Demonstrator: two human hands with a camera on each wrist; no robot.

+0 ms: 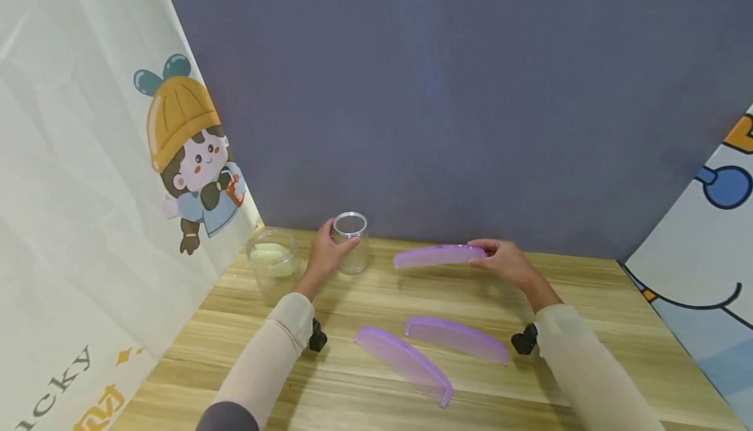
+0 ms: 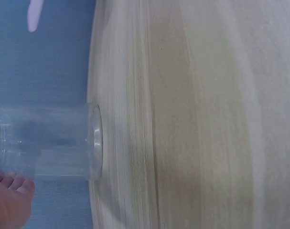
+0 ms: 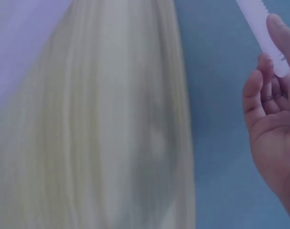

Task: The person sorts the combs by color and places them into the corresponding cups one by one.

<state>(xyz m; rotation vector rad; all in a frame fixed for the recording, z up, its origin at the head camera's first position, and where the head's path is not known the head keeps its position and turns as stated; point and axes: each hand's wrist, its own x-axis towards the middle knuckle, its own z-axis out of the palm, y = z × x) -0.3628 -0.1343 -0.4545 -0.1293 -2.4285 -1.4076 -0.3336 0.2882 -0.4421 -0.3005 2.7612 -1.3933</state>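
Observation:
My left hand [image 1: 327, 253] grips a small clear jar [image 1: 355, 258] near its rim, thumb and fingers around it. In the left wrist view the jar [image 2: 54, 143] looks see-through, with nothing visible inside. A purple comb [image 1: 435, 256] is pinched at one end by my right hand [image 1: 501, 259], above the table near the back panel, its teeth facing down and its free end pointing toward the jar. Thumb and fingertips meet on the comb [image 3: 259, 28] in the right wrist view. Two more purple combs lie on the table, one at the front [image 1: 406, 364] and another [image 1: 457, 338] behind it.
A larger clear jar [image 1: 275, 287] with a pale green item [image 1: 270, 253] in it stands at the table's back left, beside my left wrist. A dark panel [image 1: 435, 123] rises behind the wooden table [image 1: 329, 392]. Printed sheets [image 1: 106, 235] flank both sides.

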